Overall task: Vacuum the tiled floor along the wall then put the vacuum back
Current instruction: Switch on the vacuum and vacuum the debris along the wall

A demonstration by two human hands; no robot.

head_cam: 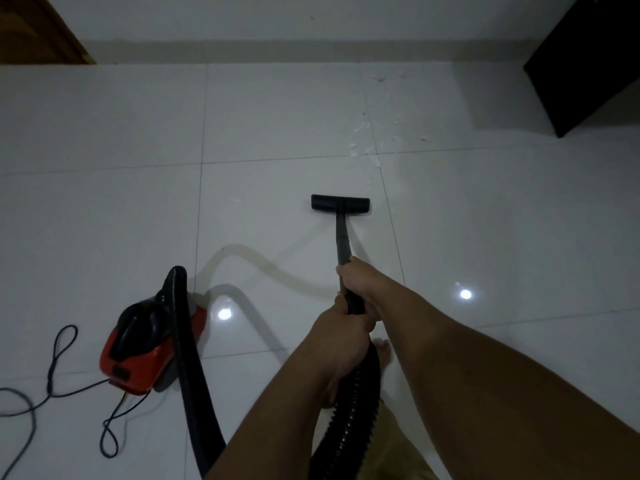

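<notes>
Vacuum wand (343, 237) pointed straight away from the person, toward the wall (277, 26) at the far edge of the tiled floor (104, 116). Its long black tube ran from the hands out to the flat black floor head (340, 203), which sat on a tile with its wide side lying along the wall. The head was well short of the wall. White crumbs (363, 140) lay on the tiles between the head and the wall, a little to the right of the head. So the next push probably needed to go forward and a bit to the right.

Both hands were wrapped around the wand. The right hand (358, 277) held it farther up and was nearer the head. The left hand (341, 327) gripped just behind it, where the ribbed black hose (349, 410) joined.

The hose looped back and left to the red and black vacuum body (149, 344), which sat on the floor near the person's left side. Its thin cord (59, 358) lay in loops by the left edge of the floor. A dark cabinet (588, 64) stood at the far right corner.
</notes>
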